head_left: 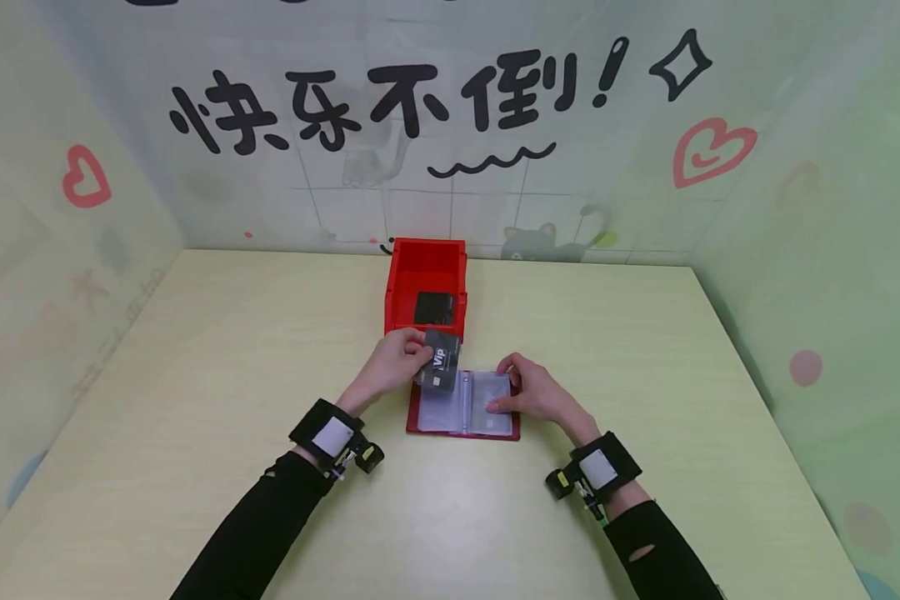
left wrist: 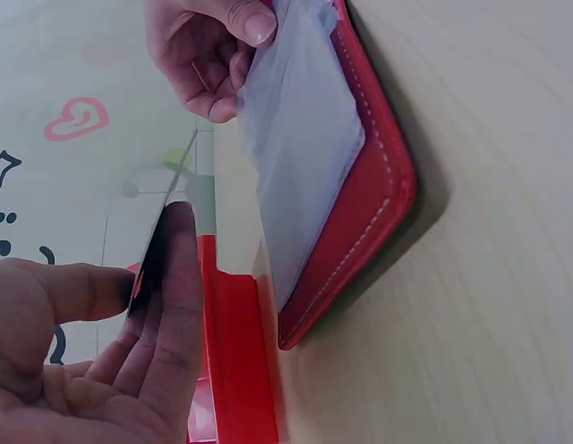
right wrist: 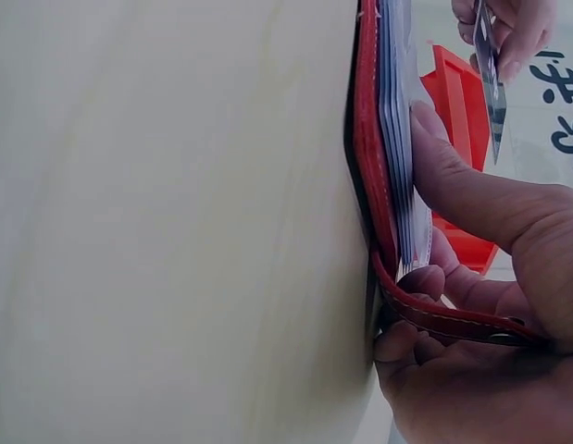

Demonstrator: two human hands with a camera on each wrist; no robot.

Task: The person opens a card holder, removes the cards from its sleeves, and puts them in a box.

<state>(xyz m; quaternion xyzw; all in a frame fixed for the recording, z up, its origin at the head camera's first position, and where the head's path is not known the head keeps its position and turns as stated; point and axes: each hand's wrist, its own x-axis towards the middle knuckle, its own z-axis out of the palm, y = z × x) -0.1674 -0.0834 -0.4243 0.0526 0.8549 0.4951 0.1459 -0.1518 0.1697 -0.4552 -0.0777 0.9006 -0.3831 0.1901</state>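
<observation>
Between thumb and fingers my left hand [head_left: 390,360] pinches a dark grey card [head_left: 444,360] printed "VIP". The card is held above the left page of a small red card holder [head_left: 412,419], which lies spread on the table with clear plastic sleeves [left wrist: 309,139]. In the left wrist view the card appears nearly edge-on. At the right page, my right hand [head_left: 537,393] has its thumb on the sleeves and its fingers curled at the outer edge, gripping that side. The right wrist view shows a stack of sleeves and a red strap [right wrist: 453,319] beside these fingers.
A red plastic bin [head_left: 392,292] stands behind the card holder near the back wall. Inside it lie dark cards [head_left: 433,308]. Printed cloth walls enclose the pale wooden table [head_left: 270,317] at the back and sides.
</observation>
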